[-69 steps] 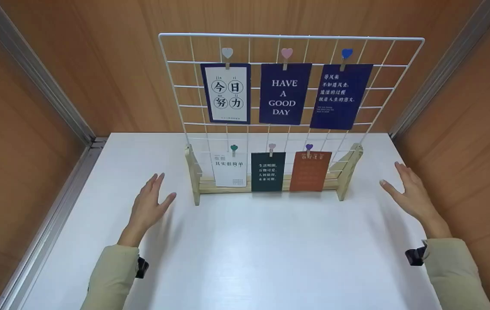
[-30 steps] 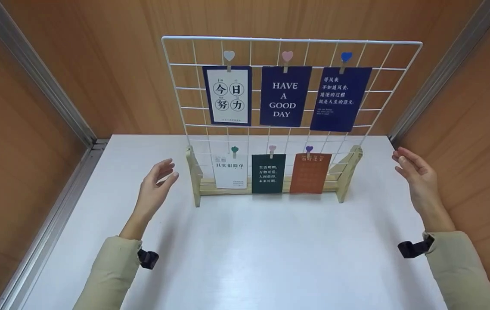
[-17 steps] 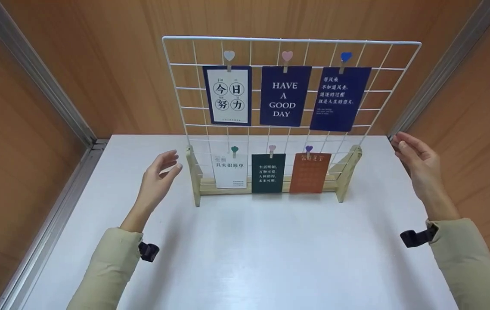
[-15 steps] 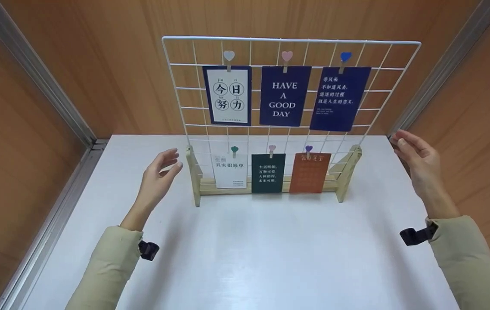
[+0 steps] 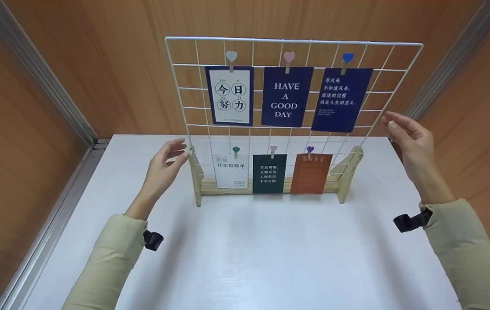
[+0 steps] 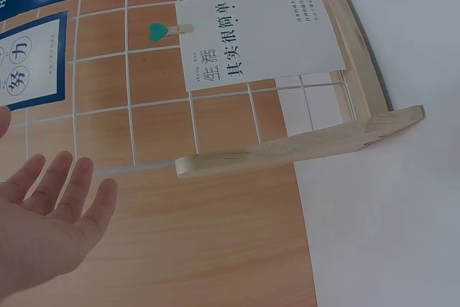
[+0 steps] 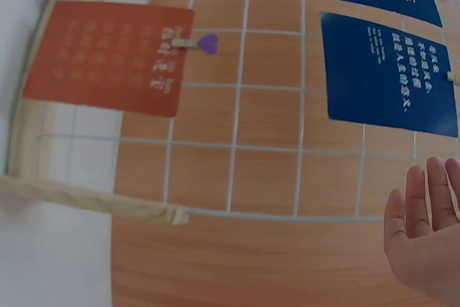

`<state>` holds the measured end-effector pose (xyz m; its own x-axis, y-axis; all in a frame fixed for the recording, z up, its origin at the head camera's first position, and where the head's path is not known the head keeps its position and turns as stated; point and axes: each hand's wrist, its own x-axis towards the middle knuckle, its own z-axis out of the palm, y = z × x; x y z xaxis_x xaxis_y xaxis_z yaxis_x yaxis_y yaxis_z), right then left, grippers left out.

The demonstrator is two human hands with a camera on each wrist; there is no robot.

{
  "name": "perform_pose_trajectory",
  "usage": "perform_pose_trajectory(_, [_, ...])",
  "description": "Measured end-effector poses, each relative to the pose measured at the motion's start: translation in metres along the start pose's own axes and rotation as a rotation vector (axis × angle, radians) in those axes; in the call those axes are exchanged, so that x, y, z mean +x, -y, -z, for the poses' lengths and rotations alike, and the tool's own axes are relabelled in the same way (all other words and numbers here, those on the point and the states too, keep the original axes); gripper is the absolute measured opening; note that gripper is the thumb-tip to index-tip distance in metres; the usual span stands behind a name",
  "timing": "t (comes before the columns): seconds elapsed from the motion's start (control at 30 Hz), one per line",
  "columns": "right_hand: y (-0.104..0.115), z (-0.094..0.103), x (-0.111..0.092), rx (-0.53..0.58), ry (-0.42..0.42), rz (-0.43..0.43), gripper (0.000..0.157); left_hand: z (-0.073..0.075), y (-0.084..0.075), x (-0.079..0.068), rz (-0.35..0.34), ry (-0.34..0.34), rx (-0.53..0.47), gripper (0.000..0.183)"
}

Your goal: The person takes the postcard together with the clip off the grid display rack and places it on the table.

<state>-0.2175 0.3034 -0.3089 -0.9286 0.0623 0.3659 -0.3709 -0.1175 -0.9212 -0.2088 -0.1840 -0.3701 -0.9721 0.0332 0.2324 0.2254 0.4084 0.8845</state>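
A white wire grid rack (image 5: 294,41) stands upright in a wooden stand (image 5: 348,176). Heart-topped clips hold two rows of cards on it: a blue-bordered card (image 5: 232,112), a "HAVE A GOOD DAY" card (image 5: 288,118) and a blue card (image 5: 342,116) above; a white card (image 5: 231,175), dark green card (image 5: 269,185) and orange card (image 5: 311,178) below. My left hand (image 5: 163,172) is by the rack's left edge, fingers loosely bent, nothing held. Near the right edge hovers my right hand (image 5: 417,146), likewise bare. Whether fingertips touch the wire, I cannot tell.
The stand rests on a white table (image 5: 245,258), towards its back edge. Wood-grain panels (image 5: 77,51) enclose the back and both sides, with metal profiles (image 5: 55,86) at the corners.
Both hands have moved forward and inward, closer to the rack's side edges. Their fingers, spread at first, are now more bent. The rack and cards keep their place on the table.
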Motion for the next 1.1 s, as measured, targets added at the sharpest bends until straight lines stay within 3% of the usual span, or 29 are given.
perform_pose_trajectory(0.27, [0.008,-0.021,0.012,0.034,0.006,0.009,0.024,-0.001,-0.012,0.008,-0.019,0.022,-0.009,0.043])
perform_pose_trajectory(1.1, [0.013,-0.094,0.04,-0.122,0.148,0.026,0.027,-0.014,-0.035,0.038,-0.086,-0.005,0.0,0.039])
